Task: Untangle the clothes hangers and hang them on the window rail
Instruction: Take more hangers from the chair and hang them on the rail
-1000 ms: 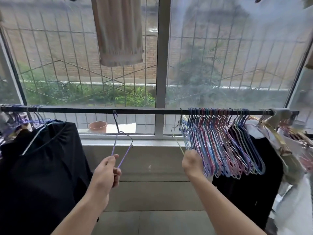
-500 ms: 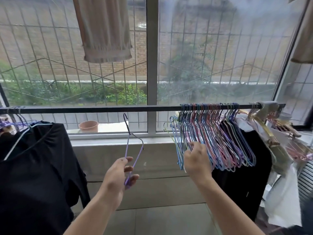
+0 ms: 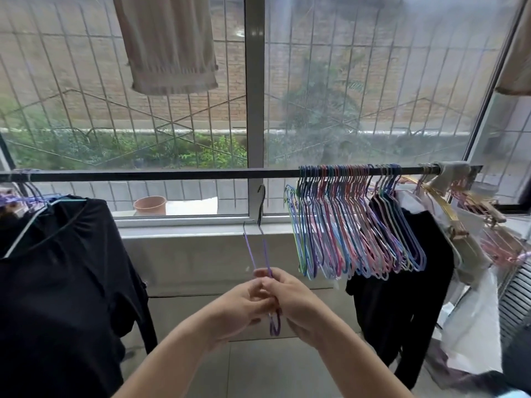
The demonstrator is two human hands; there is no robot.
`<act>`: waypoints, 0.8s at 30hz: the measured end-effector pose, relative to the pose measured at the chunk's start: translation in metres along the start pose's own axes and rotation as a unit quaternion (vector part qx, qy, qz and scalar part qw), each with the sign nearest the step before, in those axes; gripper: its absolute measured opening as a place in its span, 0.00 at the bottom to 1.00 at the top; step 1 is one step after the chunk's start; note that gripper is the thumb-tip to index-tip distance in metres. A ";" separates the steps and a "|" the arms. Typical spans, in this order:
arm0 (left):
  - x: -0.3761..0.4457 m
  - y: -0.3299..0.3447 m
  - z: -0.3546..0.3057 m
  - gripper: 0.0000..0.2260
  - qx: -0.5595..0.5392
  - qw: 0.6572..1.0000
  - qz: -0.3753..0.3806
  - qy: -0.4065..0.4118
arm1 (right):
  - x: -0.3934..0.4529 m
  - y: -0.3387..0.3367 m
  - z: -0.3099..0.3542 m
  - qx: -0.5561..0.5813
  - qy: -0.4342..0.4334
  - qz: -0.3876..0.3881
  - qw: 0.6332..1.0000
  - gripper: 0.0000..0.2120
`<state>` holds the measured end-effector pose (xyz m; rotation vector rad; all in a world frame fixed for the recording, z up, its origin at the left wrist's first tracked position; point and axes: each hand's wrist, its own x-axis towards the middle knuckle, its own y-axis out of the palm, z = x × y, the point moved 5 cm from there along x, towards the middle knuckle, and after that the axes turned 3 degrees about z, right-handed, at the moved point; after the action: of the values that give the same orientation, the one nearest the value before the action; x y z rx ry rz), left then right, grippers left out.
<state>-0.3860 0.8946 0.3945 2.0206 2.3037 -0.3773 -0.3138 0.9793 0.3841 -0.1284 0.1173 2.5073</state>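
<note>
The window rail (image 3: 172, 176), a dark horizontal bar across the lower window, serves as the reference. Below its middle, both hands meet on one purple wire hanger (image 3: 265, 262), held edge-on with its dark hook (image 3: 261, 202) pointing up, just short of the rail and not yet over it. The left hand (image 3: 244, 305) curls its fingers round the lower part of the hanger; the right hand (image 3: 293, 303) pinches the same wires from the other side, the bottom loop showing between the two wrists. Toward the rail's right end a dense row of coloured hangers (image 3: 353, 225) already hangs, with a black garment (image 3: 408, 282) beneath it; toward the left end a second black garment (image 3: 57, 282) hangs on a pale hanger. The step in hand appears to be freeing or straightening this single hanger before hanging it. It is best done by holding the frame steady with one hand, turning the hook to face the rail, and lifting it onto the bare stretch left of the coloured row, so that it does not snag neighbouring wires.
</note>
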 end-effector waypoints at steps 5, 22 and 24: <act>-0.009 -0.045 0.010 0.08 -0.015 0.988 -0.147 -0.046 | -0.002 -0.020 -0.006 0.047 0.032 -0.058 0.997 0.11; -0.050 -0.097 0.011 0.08 -0.045 0.958 -0.276 -0.062 | 0.119 -0.080 0.044 -0.165 0.069 -0.267 0.947 0.15; -0.052 -0.097 0.015 0.08 -0.055 0.957 -0.278 -0.065 | 0.118 -0.092 0.043 -0.159 0.057 -0.304 0.937 0.17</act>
<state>-0.4753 0.8302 0.4046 1.2255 2.6988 -0.3772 -0.3566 1.1270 0.4080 -0.3814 -0.2494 1.8783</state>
